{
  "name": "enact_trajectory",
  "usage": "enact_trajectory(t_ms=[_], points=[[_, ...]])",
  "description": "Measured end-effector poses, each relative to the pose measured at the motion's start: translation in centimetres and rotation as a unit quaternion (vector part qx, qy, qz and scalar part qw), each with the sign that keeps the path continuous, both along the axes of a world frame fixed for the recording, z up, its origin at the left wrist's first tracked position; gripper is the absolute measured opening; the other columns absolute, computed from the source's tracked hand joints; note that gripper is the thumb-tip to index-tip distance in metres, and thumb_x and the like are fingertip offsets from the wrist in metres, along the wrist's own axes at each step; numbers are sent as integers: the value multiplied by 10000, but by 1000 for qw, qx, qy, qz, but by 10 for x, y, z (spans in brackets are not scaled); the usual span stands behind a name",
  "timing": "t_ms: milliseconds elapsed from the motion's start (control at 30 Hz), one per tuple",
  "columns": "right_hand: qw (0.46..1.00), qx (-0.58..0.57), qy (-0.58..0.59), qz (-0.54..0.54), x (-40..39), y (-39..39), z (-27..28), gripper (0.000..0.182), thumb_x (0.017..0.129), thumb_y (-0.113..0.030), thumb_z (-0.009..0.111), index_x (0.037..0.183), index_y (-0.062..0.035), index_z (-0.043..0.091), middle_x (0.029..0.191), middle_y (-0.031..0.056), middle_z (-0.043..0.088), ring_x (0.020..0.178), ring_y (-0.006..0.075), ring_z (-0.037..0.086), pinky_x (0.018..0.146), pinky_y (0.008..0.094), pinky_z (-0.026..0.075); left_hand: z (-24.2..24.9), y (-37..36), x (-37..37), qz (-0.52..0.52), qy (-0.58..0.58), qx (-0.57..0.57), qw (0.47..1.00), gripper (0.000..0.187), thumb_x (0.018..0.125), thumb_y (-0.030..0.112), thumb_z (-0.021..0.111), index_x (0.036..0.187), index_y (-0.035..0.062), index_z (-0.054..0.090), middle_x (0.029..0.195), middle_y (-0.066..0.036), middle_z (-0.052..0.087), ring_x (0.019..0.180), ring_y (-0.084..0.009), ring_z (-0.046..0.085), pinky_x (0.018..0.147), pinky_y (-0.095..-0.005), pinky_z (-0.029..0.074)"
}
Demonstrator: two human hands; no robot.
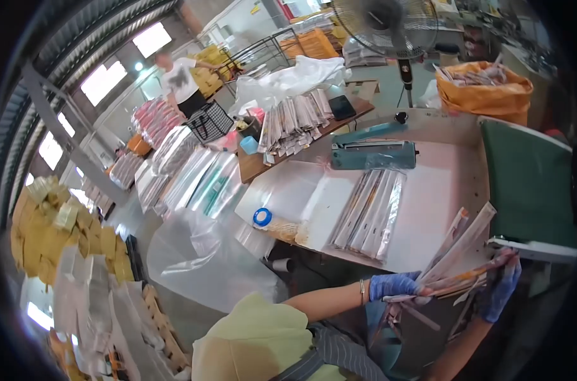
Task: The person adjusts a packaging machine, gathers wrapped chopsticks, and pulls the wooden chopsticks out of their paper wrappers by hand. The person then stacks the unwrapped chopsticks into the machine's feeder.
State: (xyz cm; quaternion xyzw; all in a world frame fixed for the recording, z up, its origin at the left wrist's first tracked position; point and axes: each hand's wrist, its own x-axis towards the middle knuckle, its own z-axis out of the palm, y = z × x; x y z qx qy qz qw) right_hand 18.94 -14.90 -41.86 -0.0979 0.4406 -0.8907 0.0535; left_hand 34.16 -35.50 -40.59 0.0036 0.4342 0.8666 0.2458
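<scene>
Both my hands wear blue-purple gloves at the lower right. My left hand is closed round the near end of a bunch of long thin packets, whose other ends fan up and to the right. On the right, my right hand has its fingers wrapped round the far end of the packets, beside the white edge of a green surface. Left of the hands, a clear bag of similar packets lies flat on the pale worktable. Behind that bag stands a teal bag sealer.
A wooden board bears piled packets and a black phone. A tape roll lies at the table's left. Further back are a fan, an orange sack and a person. Plastic sheeting hangs at left.
</scene>
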Motion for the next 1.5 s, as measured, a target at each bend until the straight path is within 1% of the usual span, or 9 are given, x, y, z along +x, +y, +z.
enact_trajectory(t_ms=[267, 800, 867, 900, 1067, 1167, 1300, 1400, 1500], points=[[994, 60, 70, -54, -8, -1, -10, 423, 824, -466, 519, 897, -51, 477, 762, 17, 474, 663, 90, 465, 588, 215, 373, -31, -12, -5, -199, -98, 365, 904, 202, 875, 259, 504, 814, 69, 471, 579, 28, 417, 424, -35, 345, 368, -168, 285], [967, 235, 76, -67, 24, -20, 54, 88, 826, -86, 551, 847, -15, 599, 737, 12, 575, 623, 95, 510, 556, 237, 418, -30, -47, 18, -26, -77, 159, 984, 307, 876, 186, 454, 1130, 15, 432, 820, -39, 523, 651, -94, 497, 531, -184, 406], [736, 435, 406, -323, 23, -31, 53, 61, 744, -32, 573, 795, -9, 598, 687, 85, 583, 555, 231, 541, 523, 313, 435, -60, -66, 19, -5, -113, 9, 994, 403, 856, 178, 489, 1198, -25, 429, 1022, -93, 566, 800, -127, 566, 670, -208, 477], [694, 470, 429, -337, 23, -27, 55, 47, 719, -32, 581, 764, -20, 590, 664, 120, 552, 571, 301, 525, 517, 334, 429, 14, -33, 14, 100, -262, -91, 956, 344, 875, 160, 458, 1173, -4, 409, 688, 9, 488, 479, -55, 437, 422, -191, 346], [971, 224, 80, -6, 18, -4, 47, 124, 739, -60, 605, 848, -2, 620, 656, 85, 591, 575, 31, 480, 525, 232, 399, 3, -45, 11, 14, -111, 53, 992, 422, 828, 147, 552, 1218, 92, 399, 587, 12, 381, 425, -56, 335, 383, -191, 270], [952, 204, 215, -80, 12, -5, 32, 72, 742, -46, 600, 801, -8, 615, 639, 77, 582, 531, 52, 503, 501, 219, 401, 4, -40, 8, 14, -105, 53, 993, 464, 822, 137, 557, 1250, 112, 379, 578, 8, 377, 423, -60, 324, 390, -187, 270], [712, 415, 401, -400, 26, -12, 38, 77, 775, -83, 589, 725, -26, 604, 571, 41, 512, 459, 138, 490, 420, 234, 378, 7, -26, 6, 22, -132, 75, 988, 460, 827, 148, 553, 1252, 121, 380, 570, 12, 378, 419, -63, 318, 395, -189, 273], [874, 272, 311, -255, 50, -27, 43, 105, 774, -133, 610, 723, -43, 592, 555, 67, 487, 460, 200, 500, 418, 257, 384, 15, -9, 9, 34, -105, 147, 983, 400, 871, 154, 474, 1249, 86, 362, 584, 24, 364, 421, -53, 317, 394, -190, 299], [775, 353, 488, -190, 71, -56, 36, 84, 761, -116, 606, 715, -46, 590, 580, 68, 527, 478, 161, 519, 442, 264, 395, -10, -16, -9, 0, -73, 260, 963, 272, 879, 187, 468, 1125, 75, 436, 595, 27, 375, 423, -54, 322, 386, -186, 287]])
